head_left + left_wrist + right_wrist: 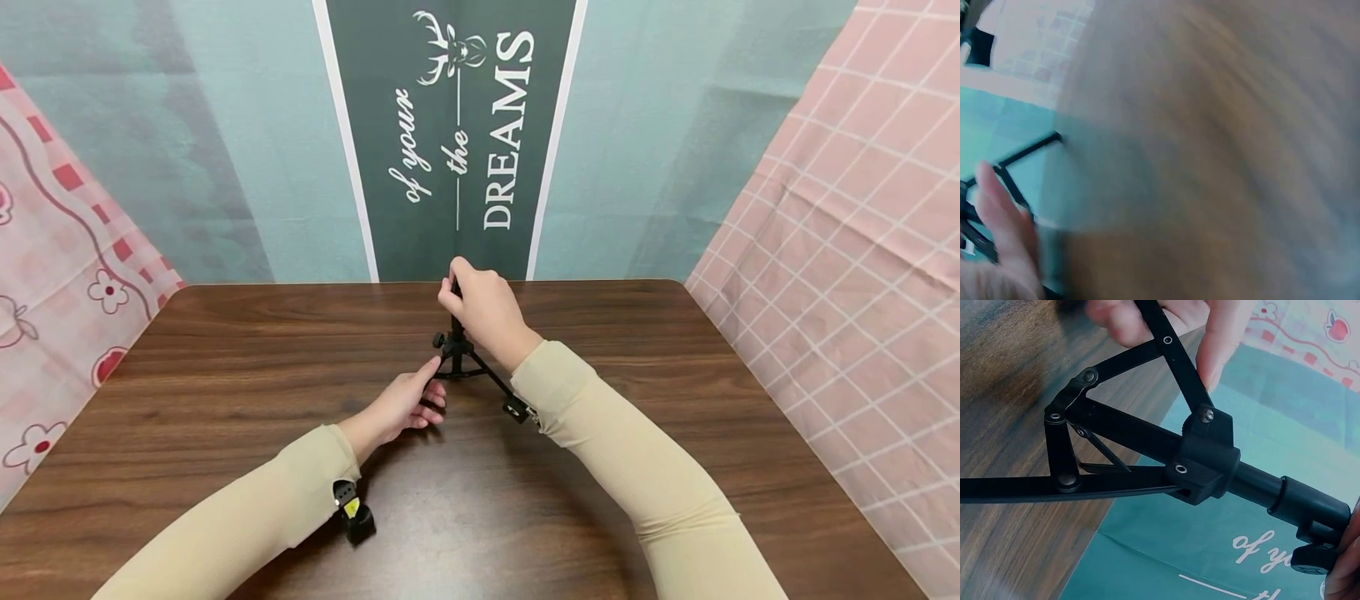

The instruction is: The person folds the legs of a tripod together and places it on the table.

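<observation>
A black tripod stand (456,348) is held over the far middle of the wooden table, its legs spread. My right hand (487,310) grips its upper column from above. My left hand (408,404) holds one leg, thumb on the near side and fingers behind. In the right wrist view the hub (1210,459), hinged braces (1125,359) and a black knob (1313,559) show clearly, with left-hand fingers around the upper leg. The left wrist view catches the left hand (1007,234) beside part of the legs at its left edge.
Brown wood-grain table (300,342) lies under both hands. A blue-green cloth with white lettering (517,133) hangs behind it. Pink patterned cloths stand along the left (67,250) and right (847,250) sides. Each wrist wears a strapped camera.
</observation>
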### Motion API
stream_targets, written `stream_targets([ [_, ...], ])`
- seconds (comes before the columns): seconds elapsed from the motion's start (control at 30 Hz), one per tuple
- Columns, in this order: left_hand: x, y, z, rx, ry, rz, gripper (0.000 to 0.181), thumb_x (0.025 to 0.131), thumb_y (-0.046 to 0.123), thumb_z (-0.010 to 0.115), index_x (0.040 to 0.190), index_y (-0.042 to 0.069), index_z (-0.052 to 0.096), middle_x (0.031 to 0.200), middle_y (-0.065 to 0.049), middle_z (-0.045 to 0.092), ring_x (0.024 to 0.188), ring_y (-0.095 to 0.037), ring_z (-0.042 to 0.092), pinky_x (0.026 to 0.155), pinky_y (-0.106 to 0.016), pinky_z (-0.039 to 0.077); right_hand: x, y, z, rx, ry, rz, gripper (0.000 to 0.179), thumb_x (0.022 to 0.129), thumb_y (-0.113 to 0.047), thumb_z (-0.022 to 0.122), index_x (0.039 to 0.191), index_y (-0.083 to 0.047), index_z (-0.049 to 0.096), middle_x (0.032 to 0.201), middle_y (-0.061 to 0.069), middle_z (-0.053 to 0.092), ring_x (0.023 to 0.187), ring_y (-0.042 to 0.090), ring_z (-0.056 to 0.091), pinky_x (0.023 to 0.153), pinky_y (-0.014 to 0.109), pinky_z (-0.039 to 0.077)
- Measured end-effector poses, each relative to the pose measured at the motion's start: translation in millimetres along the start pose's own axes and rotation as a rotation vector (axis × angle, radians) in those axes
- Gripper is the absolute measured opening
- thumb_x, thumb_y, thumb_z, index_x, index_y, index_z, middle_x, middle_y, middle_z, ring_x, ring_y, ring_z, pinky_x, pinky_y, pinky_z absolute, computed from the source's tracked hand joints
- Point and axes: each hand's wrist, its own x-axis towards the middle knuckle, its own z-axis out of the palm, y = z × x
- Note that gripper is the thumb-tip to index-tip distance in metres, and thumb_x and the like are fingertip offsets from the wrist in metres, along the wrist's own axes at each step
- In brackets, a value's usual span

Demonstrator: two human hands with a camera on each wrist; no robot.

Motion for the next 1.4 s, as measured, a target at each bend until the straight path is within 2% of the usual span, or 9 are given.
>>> stream_targets([
  [0.1, -3.9, 4.9, 1.0, 0.104, 0.032, 0.002, 0.058, 0.095, 0.057, 0.037, 0.082, 0.004, 0.056, 0.075, -0.004, 0.056, 0.047, -0.009, 0.048, 0.045, -0.020, 0.037, -0.3, 0.2, 0.1, 0.003, 0.001, 0.002, 0.015, 0.094, -0.014, 0.045, 0.080, -0.009, 0.045, 0.051, 0.002, 0.042, 0.039, 0.014, 0.040, 0.042, 0.024, 0.031],
  [0.2, -4.7, 5.5, 3.3, 0.157, 0.051, 0.030, 0.057, 0.095, 0.056, 0.036, 0.072, 0.006, 0.051, 0.066, -0.002, 0.050, 0.045, -0.009, 0.038, 0.044, -0.022, 0.033, -1.0, 0.6, -0.1, 0.003, 0.007, 0.003, 0.015, 0.094, -0.014, 0.046, 0.080, -0.009, 0.045, 0.050, 0.002, 0.042, 0.039, 0.014, 0.039, 0.042, 0.024, 0.031],
  [0.37, 0.2, -3.3, 4.5, 0.114, 0.072, 0.083, 0.057, 0.094, 0.057, 0.039, 0.061, 0.011, 0.038, 0.055, 0.000, 0.038, 0.040, -0.009, 0.028, 0.041, -0.022, 0.026, -1.4, 0.3, 0.3, 0.003, 0.009, -0.008, 0.014, 0.094, -0.013, 0.047, 0.080, -0.009, 0.045, 0.050, 0.002, 0.041, 0.038, 0.014, 0.038, 0.042, 0.024, 0.030],
  [0.67, 6.2, -12.8, 3.5, 0.060, 0.091, 0.136, 0.061, 0.088, 0.062, 0.046, 0.057, 0.010, 0.037, 0.051, 0.000, 0.035, 0.035, -0.009, 0.027, 0.037, -0.021, 0.023, -1.9, -0.6, -0.3, 0.005, 0.010, -0.005, 0.014, 0.093, -0.013, 0.048, 0.079, -0.009, 0.045, 0.050, 0.002, 0.041, 0.039, 0.014, 0.039, 0.042, 0.024, 0.032],
  [0.87, 6.5, -12.2, 3.0, 0.043, 0.082, 0.139, 0.060, 0.091, 0.059, 0.045, 0.058, 0.009, 0.038, 0.051, 0.000, 0.036, 0.035, -0.009, 0.028, 0.037, -0.022, 0.025, -1.7, -1.9, -1.3, 0.002, 0.010, -0.013, 0.014, 0.093, -0.013, 0.048, 0.080, -0.009, 0.045, 0.051, 0.002, 0.041, 0.039, 0.014, 0.039, 0.042, 0.024, 0.031],
  [0.97, 3.5, -9.1, 2.9, 0.022, 0.071, 0.132, 0.057, 0.095, 0.053, 0.043, 0.060, 0.008, 0.038, 0.052, -0.001, 0.036, 0.035, -0.009, 0.029, 0.037, -0.022, 0.025, -1.7, -2.8, -1.4, 0.003, 0.003, -0.016, 0.014, 0.093, -0.013, 0.047, 0.080, -0.009, 0.045, 0.051, 0.002, 0.041, 0.039, 0.014, 0.039, 0.041, 0.024, 0.031],
  [1.2, -20.6, 10.8, 8.1, 0.018, 0.043, 0.132, 0.053, 0.099, 0.042, 0.038, 0.062, 0.005, 0.038, 0.054, -0.002, 0.037, 0.037, -0.009, 0.032, 0.040, -0.021, 0.029, -1.6, -4.7, -1.2, 0.012, -0.006, -0.011, 0.014, 0.093, -0.014, 0.047, 0.080, -0.010, 0.045, 0.051, 0.002, 0.042, 0.040, 0.014, 0.039, 0.043, 0.023, 0.031],
  [1.4, -23.5, 12.8, 8.1, 0.009, 0.041, 0.135, 0.053, 0.100, 0.042, 0.038, 0.062, 0.004, 0.038, 0.054, -0.002, 0.037, 0.036, -0.008, 0.034, 0.039, -0.021, 0.030, -2.2, -5.7, 0.1, 0.006, -0.008, -0.014, 0.014, 0.094, -0.014, 0.047, 0.080, -0.010, 0.045, 0.051, 0.002, 0.041, 0.039, 0.014, 0.038, 0.042, 0.023, 0.030],
])
